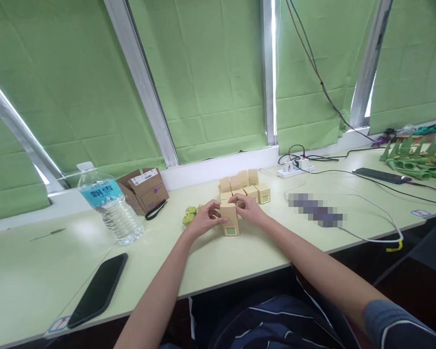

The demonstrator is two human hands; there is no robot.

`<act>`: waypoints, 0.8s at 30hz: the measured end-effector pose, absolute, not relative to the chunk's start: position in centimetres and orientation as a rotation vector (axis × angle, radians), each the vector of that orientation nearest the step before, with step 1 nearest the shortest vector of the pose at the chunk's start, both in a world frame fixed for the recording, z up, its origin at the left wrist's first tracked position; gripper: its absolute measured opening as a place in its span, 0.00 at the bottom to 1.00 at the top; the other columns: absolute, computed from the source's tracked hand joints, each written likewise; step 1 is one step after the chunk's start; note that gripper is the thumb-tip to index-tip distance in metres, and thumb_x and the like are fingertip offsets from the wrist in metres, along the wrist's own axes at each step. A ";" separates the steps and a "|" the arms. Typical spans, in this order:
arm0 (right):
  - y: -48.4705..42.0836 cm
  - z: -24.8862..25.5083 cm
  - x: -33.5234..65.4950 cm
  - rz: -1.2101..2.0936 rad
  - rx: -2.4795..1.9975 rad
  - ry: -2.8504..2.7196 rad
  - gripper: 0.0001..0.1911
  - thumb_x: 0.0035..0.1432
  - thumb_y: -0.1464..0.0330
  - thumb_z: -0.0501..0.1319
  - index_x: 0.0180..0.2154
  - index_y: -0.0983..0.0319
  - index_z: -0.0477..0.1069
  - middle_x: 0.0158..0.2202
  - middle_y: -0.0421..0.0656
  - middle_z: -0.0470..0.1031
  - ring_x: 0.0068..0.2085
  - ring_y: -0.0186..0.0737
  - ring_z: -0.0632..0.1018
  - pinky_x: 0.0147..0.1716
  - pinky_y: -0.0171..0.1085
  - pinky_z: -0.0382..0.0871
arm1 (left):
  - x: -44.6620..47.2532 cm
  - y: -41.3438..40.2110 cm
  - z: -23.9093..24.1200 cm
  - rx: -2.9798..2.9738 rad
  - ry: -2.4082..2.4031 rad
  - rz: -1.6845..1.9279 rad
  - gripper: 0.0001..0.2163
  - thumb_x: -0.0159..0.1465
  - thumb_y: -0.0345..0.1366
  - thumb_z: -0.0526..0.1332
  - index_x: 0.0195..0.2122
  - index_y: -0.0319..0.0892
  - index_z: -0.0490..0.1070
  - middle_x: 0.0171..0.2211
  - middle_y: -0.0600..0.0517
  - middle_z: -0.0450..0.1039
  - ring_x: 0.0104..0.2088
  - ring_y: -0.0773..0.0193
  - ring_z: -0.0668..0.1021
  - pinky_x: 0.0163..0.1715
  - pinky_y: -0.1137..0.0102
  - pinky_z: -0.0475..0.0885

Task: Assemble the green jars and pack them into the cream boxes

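A small tan cardboard box (230, 219) with a green label stands upright on the pale green table (240, 254). My left hand (202, 219) grips its left side, fingers curled round the top edge. My right hand (250, 208) holds its right side, fingers pinching the top flap. Behind it stands a cluster of several similar tan boxes (244, 185). Small green objects (189, 214) lie just left of my left hand.
A water bottle (109, 203) stands at left, a dark phone (99, 289) near the front edge, a brown carton (144, 190) behind. A power strip (295, 168), cables, another phone (381, 175) and green cone-shaped parts (414, 160) lie to the right.
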State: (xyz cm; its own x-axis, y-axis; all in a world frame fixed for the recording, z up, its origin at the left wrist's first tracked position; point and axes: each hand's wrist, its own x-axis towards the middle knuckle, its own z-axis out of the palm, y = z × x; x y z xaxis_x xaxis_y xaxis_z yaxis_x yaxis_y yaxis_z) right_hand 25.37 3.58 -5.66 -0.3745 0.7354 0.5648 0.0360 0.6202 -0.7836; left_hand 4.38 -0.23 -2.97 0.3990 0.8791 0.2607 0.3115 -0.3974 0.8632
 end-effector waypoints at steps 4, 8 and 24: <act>3.3 -5.5 25.4 0.857 -0.642 -1.857 0.09 0.57 0.65 0.59 0.39 0.61 0.71 0.39 0.42 0.75 0.26 0.30 0.68 0.25 0.31 0.60 | 4.6 -0.6 -2.6 1.893 1.031 0.974 0.19 0.55 0.45 0.71 0.42 0.41 0.70 0.42 0.49 0.74 0.33 0.67 0.75 0.32 0.73 0.68; 3.3 -5.6 25.4 0.853 -0.693 -1.891 0.12 0.58 0.63 0.59 0.43 0.60 0.71 0.41 0.42 0.76 0.30 0.33 0.71 0.27 0.32 0.62 | 4.7 -0.8 -2.4 1.863 1.085 1.042 0.20 0.56 0.47 0.70 0.44 0.41 0.72 0.34 0.50 0.75 0.31 0.66 0.75 0.30 0.73 0.67; 4.1 -6.2 25.4 0.746 -0.654 -1.951 0.08 0.56 0.68 0.58 0.34 0.63 0.76 0.35 0.44 0.75 0.36 0.39 0.73 0.30 0.33 0.64 | 4.5 -1.1 -2.1 1.812 0.851 1.175 0.12 0.53 0.42 0.73 0.31 0.38 0.77 0.35 0.46 0.77 0.35 0.63 0.76 0.38 0.67 0.73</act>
